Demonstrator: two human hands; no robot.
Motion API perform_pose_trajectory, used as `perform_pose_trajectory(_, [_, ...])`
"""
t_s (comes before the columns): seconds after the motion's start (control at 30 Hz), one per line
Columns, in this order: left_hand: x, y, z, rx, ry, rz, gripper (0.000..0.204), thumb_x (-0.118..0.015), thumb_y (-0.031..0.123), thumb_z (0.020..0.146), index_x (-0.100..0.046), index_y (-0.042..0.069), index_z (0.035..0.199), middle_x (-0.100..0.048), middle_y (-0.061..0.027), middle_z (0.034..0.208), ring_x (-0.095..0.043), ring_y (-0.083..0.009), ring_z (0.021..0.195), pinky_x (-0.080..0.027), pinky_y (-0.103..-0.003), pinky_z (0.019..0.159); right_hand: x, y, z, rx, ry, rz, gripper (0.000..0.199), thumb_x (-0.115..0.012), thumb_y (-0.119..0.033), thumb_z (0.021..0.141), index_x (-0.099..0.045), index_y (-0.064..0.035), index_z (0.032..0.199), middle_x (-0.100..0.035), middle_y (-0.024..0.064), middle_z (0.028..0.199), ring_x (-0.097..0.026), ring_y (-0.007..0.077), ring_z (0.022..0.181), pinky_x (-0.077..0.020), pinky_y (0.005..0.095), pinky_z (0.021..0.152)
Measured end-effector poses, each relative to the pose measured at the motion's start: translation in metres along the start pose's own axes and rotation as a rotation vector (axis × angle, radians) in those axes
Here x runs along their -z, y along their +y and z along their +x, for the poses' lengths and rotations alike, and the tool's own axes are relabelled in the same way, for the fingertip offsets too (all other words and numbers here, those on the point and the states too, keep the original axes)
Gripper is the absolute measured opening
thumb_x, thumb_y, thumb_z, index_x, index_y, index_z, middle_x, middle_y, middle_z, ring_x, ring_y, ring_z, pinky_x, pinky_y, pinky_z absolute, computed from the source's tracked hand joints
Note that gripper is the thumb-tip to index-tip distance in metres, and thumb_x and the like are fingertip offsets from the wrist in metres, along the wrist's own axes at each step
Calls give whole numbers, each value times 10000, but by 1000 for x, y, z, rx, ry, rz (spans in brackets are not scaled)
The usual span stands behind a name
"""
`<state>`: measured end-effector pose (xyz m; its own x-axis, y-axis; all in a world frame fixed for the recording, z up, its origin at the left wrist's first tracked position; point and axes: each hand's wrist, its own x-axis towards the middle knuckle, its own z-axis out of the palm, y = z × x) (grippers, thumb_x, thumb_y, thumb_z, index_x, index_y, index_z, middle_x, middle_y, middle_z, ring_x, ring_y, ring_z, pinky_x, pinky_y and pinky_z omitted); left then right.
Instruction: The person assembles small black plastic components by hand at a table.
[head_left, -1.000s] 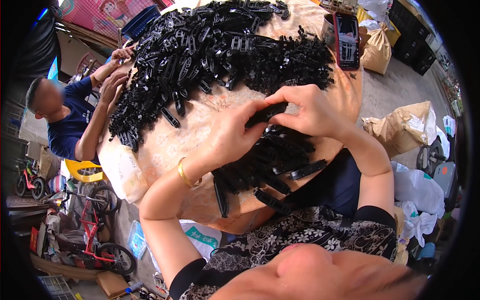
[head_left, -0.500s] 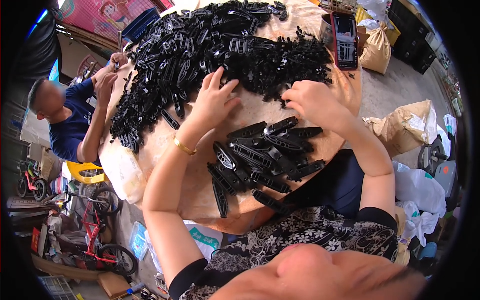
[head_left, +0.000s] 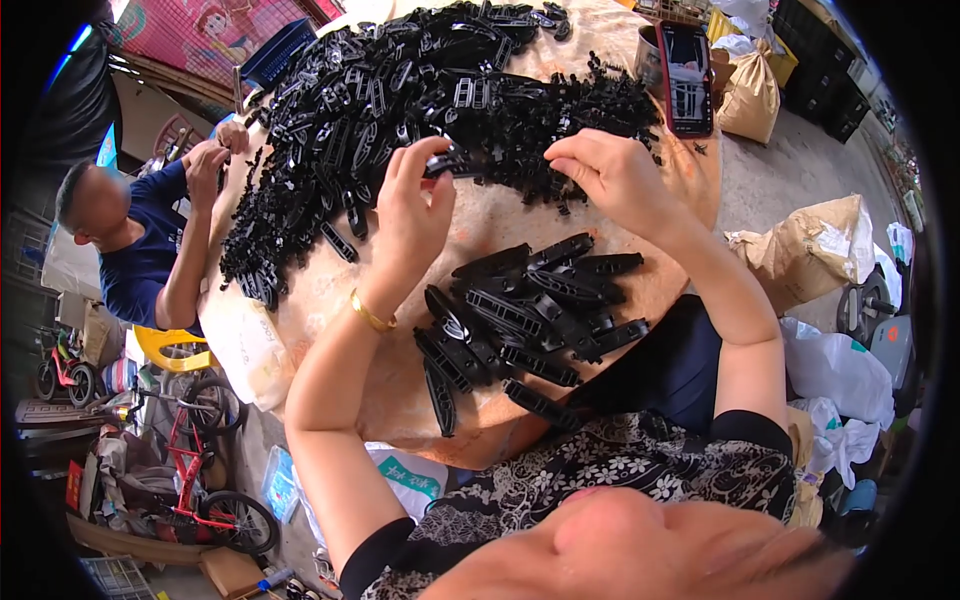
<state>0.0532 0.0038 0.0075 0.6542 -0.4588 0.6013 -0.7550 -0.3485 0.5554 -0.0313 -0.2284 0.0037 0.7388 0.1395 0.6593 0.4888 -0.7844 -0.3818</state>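
Observation:
My left hand is closed on a long black plastic piece, raised at the near edge of the big heap. My right hand pinches thumb and fingers together above the small black parts; whatever lies between its fingertips is too small to make out. Beyond my left hand spreads a heap of long, hollow black plastic pieces. Closer to my body, below and between my forearms, lies a loose pile of similar long black pieces.
Everything lies on a pale-covered table. A phone leans against a can at the far right. Across the left edge a co-worker handles something small. Bags stand at right; a red bicycle stands at left.
My left hand has lifted from the heap, its fingers now closed on a black piece. My right hand has moved slightly left and up, fingertips pinched. The co-worker's hands have come together.

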Motion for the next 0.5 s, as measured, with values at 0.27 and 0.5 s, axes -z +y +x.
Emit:
perform_pose_trajectory(0.27, [-13,19,-15,558,-266,-770,298,-650,-13,813,-590,-14,1104,-627,8,935,-564,-46,808,-452,-178,707,4,-28,-2,-278,-34,525,145,-644,-19,800,-650,-12,945,-687,107,798,-667,133,708,-525,251,644])
perform_pose_trajectory(0.5, [-10,23,-21,692,-379,-1054,310,-631,-26,825,-545,-17,1122,-620,-59,999,-615,-116,892,-514,-231,823,-7,-27,-8,4,32,260,163,-674,-28,736,-685,-24,899,-683,114,808,-664,245,707,-532,301,644])
